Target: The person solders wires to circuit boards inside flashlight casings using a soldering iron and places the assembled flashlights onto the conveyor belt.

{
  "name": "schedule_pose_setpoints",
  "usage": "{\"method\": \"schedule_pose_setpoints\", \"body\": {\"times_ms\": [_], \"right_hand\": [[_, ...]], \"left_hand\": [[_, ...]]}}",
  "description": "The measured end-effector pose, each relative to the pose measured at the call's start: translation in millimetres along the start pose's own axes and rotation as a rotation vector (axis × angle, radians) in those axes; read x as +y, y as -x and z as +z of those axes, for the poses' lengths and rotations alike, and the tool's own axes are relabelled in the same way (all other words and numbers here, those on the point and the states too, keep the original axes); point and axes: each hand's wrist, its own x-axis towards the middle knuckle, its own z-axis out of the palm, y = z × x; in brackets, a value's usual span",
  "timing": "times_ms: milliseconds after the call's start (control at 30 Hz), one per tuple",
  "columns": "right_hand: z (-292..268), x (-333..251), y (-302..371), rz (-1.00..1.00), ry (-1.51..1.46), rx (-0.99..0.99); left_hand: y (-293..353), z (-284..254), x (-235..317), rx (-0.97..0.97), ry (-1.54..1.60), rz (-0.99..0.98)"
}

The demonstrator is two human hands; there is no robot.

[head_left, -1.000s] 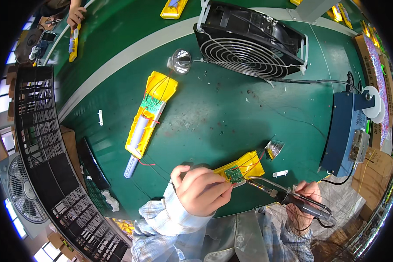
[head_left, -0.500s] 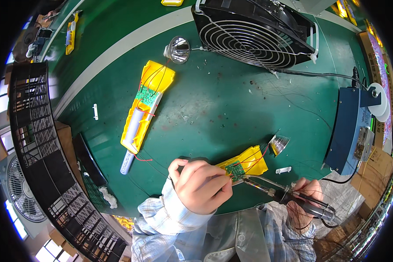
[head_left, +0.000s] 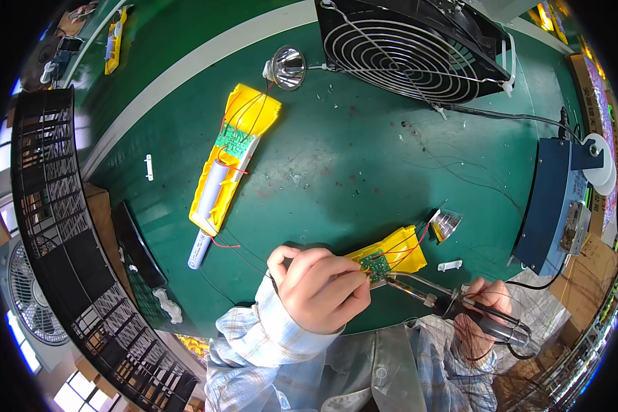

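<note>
My left hand [head_left: 323, 285] is closed in a pinch at the edge of a green circuit board [head_left: 375, 265]. A thin reddish wire shows at its fingertips; the rest is hidden by the fingers. The board sits in a yellow plastic housing [head_left: 408, 250] near the table's front edge. My right hand [head_left: 484, 305] grips a black soldering iron [head_left: 453, 307] with a thin metal feed tube alongside. Its tip is at the board, close to my left fingertips; contact is too small to tell. Red wires run from the board toward a reflector cup [head_left: 446, 224].
A second yellow housing [head_left: 209, 206] lies left of centre with a board, a grey-violet battery cell [head_left: 213, 189] and a wired reflector [head_left: 287, 69]. A black fan [head_left: 398, 62] stands at the back. At right is a blue box [head_left: 546, 206] with a white spool [head_left: 603, 165]. Left stands a black rack [head_left: 55, 178].
The whole view has shifted slightly. Both hands keep their hold, with the iron's tip still by the board and my left fingertips.
</note>
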Motion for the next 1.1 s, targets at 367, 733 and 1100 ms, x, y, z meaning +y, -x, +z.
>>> {"method": "schedule_pose_setpoints", "body": {"times_ms": [367,733,1100], "right_hand": [[3.3,-0.7,3.9,0.077,-0.163,0.025],[6.7,-7.9,-4.5,0.133,-0.066,0.06],[8.6,-26.8,-29.4,0.223,0.047,-0.11]], "left_hand": [[0.1,1.3,-0.9,0.014,-0.007,0.018],[1.7,1.4,-2.3,0.04,0.004,0.036],[3.4,3.2,-1.5,0.06,0.009,0.04]]}}
